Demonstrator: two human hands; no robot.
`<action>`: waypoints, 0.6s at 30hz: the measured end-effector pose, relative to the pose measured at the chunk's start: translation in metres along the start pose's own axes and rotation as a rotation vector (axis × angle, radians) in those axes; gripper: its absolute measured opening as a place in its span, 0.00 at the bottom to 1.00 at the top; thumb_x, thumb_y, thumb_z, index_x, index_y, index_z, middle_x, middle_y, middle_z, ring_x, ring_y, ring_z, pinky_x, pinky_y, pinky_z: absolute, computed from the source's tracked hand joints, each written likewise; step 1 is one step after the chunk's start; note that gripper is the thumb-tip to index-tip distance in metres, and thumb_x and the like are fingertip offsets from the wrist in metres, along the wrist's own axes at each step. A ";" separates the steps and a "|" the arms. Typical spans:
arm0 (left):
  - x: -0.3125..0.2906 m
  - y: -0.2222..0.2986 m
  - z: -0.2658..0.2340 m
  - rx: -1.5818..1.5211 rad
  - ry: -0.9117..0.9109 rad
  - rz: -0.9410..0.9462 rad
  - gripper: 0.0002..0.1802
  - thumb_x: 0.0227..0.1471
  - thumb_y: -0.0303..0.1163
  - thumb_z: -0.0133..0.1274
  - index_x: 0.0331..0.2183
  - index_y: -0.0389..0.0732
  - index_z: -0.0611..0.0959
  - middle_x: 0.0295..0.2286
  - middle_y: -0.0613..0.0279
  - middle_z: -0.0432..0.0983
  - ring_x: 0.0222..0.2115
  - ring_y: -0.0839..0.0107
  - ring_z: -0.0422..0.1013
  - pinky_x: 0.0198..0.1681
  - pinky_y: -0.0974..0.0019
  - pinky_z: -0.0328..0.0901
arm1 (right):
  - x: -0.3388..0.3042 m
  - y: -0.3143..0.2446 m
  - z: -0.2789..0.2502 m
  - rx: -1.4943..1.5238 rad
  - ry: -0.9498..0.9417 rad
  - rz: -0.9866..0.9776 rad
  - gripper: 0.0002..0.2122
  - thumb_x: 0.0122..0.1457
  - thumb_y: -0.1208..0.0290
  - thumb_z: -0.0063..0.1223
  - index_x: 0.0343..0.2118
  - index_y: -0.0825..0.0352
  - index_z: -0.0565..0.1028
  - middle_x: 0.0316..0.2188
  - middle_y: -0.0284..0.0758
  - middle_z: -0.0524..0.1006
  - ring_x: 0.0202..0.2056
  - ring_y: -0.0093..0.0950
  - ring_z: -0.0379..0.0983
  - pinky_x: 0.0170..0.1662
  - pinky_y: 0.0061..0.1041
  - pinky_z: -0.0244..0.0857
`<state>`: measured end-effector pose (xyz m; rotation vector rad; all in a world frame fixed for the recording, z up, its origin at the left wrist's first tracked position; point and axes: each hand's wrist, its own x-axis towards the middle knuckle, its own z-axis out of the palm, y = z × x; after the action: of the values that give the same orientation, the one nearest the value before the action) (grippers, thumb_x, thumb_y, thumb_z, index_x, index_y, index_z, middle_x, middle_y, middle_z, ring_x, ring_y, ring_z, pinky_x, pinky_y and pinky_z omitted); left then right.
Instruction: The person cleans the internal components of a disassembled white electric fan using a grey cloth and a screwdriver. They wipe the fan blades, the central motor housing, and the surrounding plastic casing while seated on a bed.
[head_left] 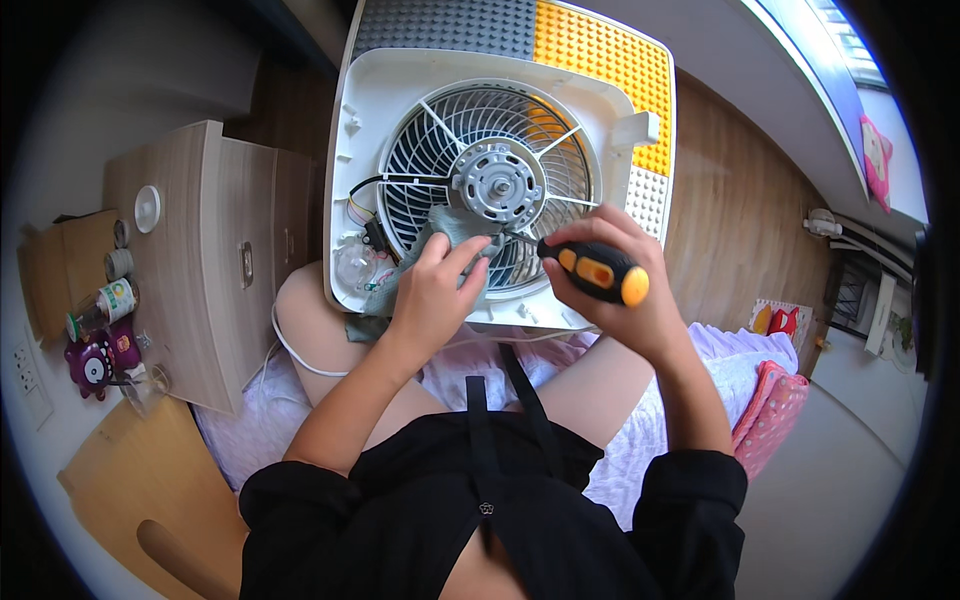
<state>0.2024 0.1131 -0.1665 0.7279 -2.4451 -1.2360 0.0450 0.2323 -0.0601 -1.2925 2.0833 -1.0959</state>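
Right hand [652,268] grasps screwdriver [575,262], below-right of motor [500,183]: likely light, rigid; hold by handle [610,276]. Left hand [432,290] at cloth [455,226]; grip unclear.

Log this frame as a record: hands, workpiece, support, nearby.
left hand: at the grey-green cloth, grip unclear
right hand: holding black-and-yellow screwdriver, shaft angled toward motor
workpiece: white fan housing, motor mid-grille
support: studded surface, grey, yellow and white sections
nearby: wooden drawer unit, left; pink dotted fabric, right
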 end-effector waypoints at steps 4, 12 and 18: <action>0.002 -0.004 0.003 -0.019 -0.006 0.012 0.15 0.47 0.28 0.55 0.40 0.41 0.79 0.26 0.52 0.67 0.26 0.55 0.69 0.28 0.59 0.65 | 0.032 -0.012 0.005 -0.109 -0.193 -0.016 0.10 0.42 0.75 0.62 0.30 0.66 0.76 0.26 0.37 0.71 0.29 0.37 0.71 0.35 0.30 0.66; 0.000 -0.018 0.021 -0.124 0.093 0.060 0.14 0.46 0.28 0.56 0.39 0.42 0.80 0.23 0.54 0.69 0.23 0.55 0.70 0.26 0.60 0.65 | 0.028 -0.015 0.013 -0.163 -0.233 0.018 0.10 0.43 0.74 0.62 0.31 0.66 0.76 0.28 0.38 0.72 0.31 0.39 0.72 0.35 0.32 0.67; 0.000 -0.022 0.025 -0.117 0.114 0.112 0.13 0.47 0.27 0.55 0.38 0.45 0.81 0.22 0.56 0.69 0.20 0.56 0.70 0.24 0.60 0.66 | 0.011 -0.035 -0.001 -0.181 -0.007 0.064 0.11 0.42 0.79 0.62 0.31 0.66 0.75 0.27 0.36 0.74 0.30 0.32 0.74 0.36 0.26 0.67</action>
<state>0.1971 0.1189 -0.1994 0.6038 -2.2679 -1.2469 0.0581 0.2146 -0.0309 -1.2988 2.2448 -0.8913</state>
